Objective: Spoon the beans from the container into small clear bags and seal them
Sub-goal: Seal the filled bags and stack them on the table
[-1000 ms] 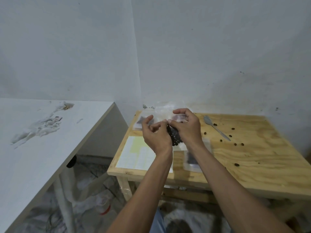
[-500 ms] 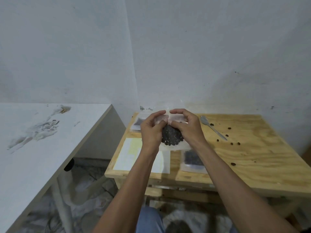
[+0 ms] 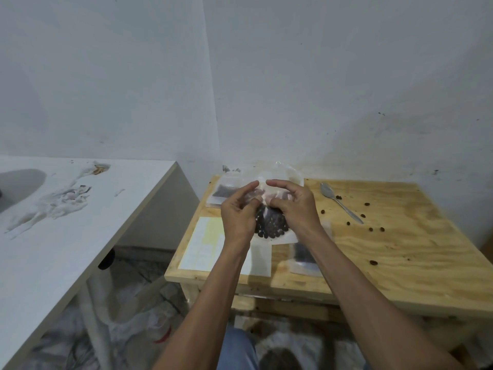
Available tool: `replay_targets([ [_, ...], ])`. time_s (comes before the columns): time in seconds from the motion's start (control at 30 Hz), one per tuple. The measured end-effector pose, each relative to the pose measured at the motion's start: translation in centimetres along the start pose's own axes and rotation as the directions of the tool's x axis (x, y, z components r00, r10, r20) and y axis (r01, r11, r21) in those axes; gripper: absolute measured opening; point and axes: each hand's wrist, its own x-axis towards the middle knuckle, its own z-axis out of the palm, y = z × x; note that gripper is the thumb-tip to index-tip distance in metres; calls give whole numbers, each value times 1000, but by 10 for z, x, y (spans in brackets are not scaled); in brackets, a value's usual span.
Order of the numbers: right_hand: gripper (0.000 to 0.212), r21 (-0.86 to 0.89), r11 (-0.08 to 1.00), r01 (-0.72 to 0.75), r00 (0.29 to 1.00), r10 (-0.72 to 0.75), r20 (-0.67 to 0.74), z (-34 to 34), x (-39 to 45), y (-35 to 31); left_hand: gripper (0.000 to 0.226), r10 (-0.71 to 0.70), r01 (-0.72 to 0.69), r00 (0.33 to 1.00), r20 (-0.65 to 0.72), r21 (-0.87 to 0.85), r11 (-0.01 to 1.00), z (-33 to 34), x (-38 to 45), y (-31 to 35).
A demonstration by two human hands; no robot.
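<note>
A small clear bag of dark beans (image 3: 270, 227) hangs upright above the wooden table (image 3: 394, 252). My left hand (image 3: 238, 213) and my right hand (image 3: 296, 206) both pinch its top edge, fingertips nearly meeting in the middle. A filled bag (image 3: 304, 253) lies flat on the table below my right wrist. Another filled bag (image 3: 222, 192) lies at the table's back left. A metal spoon (image 3: 340, 202) rests at the back right among several loose beans (image 3: 373, 262). A clear plastic container (image 3: 288, 172) shows behind my hands, mostly hidden.
A stack of flat white and yellowish sheets (image 3: 208, 244) lies at the table's front left. A white table (image 3: 66, 236) with stains stands to the left, a gap between the two. White walls close the corner behind. Crumpled plastic covers the floor below.
The bag turned upright and rose slightly in my hands. Both hands shifted up to its top edge, fingertips closing together along it.
</note>
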Motion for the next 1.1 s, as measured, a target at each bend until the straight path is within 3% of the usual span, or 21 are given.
replay_targets([
  [0.13, 40, -135, 989, -52, 990, 69, 125, 5, 4, 14, 46, -54, 53, 998, 14, 67, 996, -20, 22, -6],
  [0.27, 45, -162, 982, -97, 991, 110, 74, 29, 15, 25, 50, -38, 35, 999, 13, 168, 985, -45, 46, -13],
  [0.43, 53, -33, 977, -211, 976, 213, 41, 72, 51, 32, 27, 34, -38, 999, 17, 342, 939, -69, 86, -17],
  [0.57, 64, -185, 960, -210, 966, 233, 112, 98, 88, 35, 18, 46, -28, 999, -25, 495, 869, -77, 133, -16],
  [0.93, 42, -624, 765, -159, 978, 209, 7, 129, 124, 70, 17, 44, -4, 998, -37, 720, 694, -80, 177, -69],
  [1.1, 38, -597, 794, -116, 987, 158, 18, 115, 121, 61, 23, 172, -92, 984, -34, 739, 667, -71, 166, -55],
])
